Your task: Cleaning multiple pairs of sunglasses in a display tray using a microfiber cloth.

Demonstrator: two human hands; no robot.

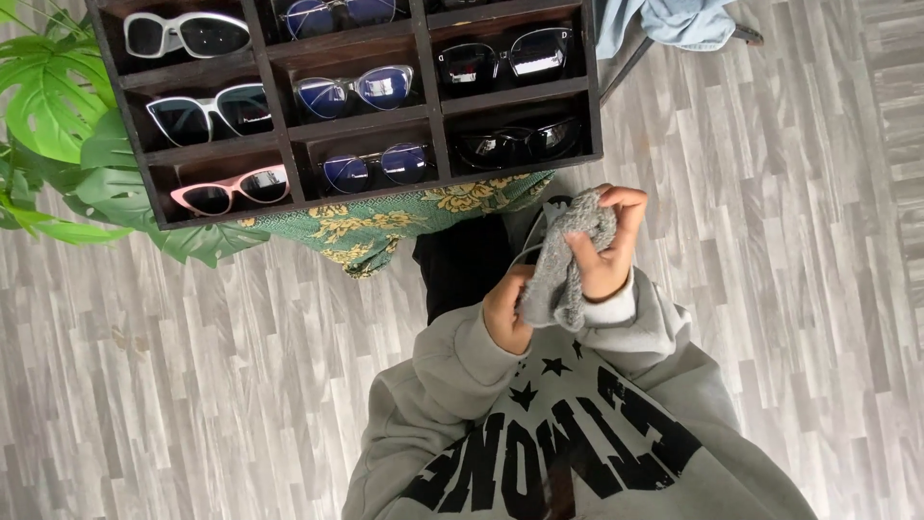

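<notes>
— Grey wood planks cover the floor (789, 289), long thin boards in pale and darker grey. What is near the top?

— A dark wooden rack (428, 116) with small box shelves. Each shelf holds one pair of glasses. On the left side are white glasses (188, 34), pale blue-white glasses (207, 111) and pink glasses (231, 191), all with dark lenses. In the middle are thin-rimmed glasses with bluish lenses (356, 91). On the right are black glasses (515, 143).

— What is under the rack?

— A green cloth with yellow flowers (385, 221) hangs below its front edge. Big green leaves of a plant (58, 116) fill the left corner. A blue cloth (674, 19) lies over something at the top right.

— And the hands?

— Both are up in front of the chest. The right hand (611, 250) is closed around the top of a soft grey woolly cloth (568, 265), with the fingers curled over it and the thumb pressing from below. The left hand (505, 308) grips the lower part of the same cloth; its fingers are tucked behind the cloth, so I cannot tell how tightly they bend.

— Where is that cloth?

— Between the two hands, just below the rack and above the grey sweatshirt (577, 433). The sweatshirt looks thick, with big black letters and stars on the front.
</notes>
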